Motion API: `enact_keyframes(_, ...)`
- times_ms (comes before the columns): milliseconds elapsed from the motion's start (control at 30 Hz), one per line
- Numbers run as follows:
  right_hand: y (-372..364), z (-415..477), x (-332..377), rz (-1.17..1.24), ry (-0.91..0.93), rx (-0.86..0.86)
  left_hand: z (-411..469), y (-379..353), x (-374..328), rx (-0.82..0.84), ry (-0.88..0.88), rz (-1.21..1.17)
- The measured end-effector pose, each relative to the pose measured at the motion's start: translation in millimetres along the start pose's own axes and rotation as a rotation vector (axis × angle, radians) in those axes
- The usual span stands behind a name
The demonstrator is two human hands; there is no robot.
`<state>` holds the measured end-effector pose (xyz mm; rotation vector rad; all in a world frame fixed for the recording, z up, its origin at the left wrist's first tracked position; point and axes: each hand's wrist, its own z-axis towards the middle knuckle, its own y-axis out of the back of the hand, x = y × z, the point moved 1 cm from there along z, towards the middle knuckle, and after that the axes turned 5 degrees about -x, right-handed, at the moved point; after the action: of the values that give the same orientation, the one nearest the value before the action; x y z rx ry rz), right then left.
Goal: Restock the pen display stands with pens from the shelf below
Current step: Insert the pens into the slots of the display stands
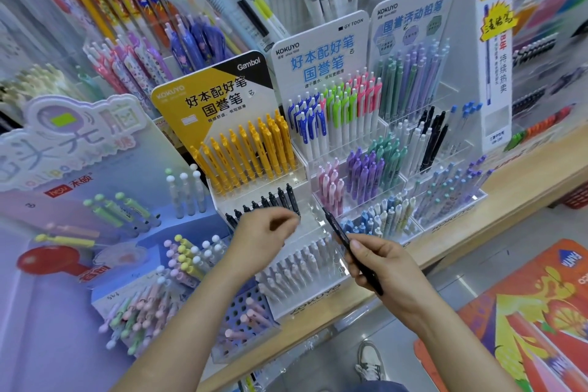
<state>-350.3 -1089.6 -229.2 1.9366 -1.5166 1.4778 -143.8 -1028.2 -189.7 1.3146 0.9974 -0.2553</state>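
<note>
My right hand (380, 267) grips a black pen (342, 237) that points up and left toward the clear stand. My left hand (265, 234) hovers with loosely curled fingers just in front of a row of black pens (270, 200) in the yellow-carded Kokuyo stand (305, 219); I cannot see anything in it. Above that row stand yellow pens (248, 153). Grey-white pens (296, 267) fill the stand's lowest tier.
A second Kokuyo stand (445, 219) to the right holds blue, green, pink, purple and teal pens. A purple stand (203, 312) with pastel pens lies at the left. The wooden counter edge (525, 188) runs along the front. An orange printed box (525, 312) and my shoe (370, 360) are below.
</note>
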Motion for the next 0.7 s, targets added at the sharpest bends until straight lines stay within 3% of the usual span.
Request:
enact_keyframes(100, -3.1, -1.0, 1.3, -0.022, 0.012, -0.009, -8.3, 15.9, -23.8, 0.036, 0.043, -0.332)
enact_keyframes(233, -16.6, -1.0, 5.4, -0.112, 0.066, 0.055, -15.7, 14.6, -43.8, 0.148, -0.002, -0.323)
enact_keyframes(400, -23.8, 8.4, 10.3, -0.134, 0.120, 0.026, -11.1, 34.1, -45.3, -0.133, 0.055, -0.433)
enact_keyframes(533, -14.3, 24.9, -5.1, -0.573, 0.257, -0.058, 9.4, 57.8, -46.3, -0.362, -0.111, -0.231)
enact_keyframes(700, -26.8, 39.5, -34.0, -1.022, 0.415, 0.038, 30.2, 41.7, -50.3, -0.350, -0.351, 0.153)
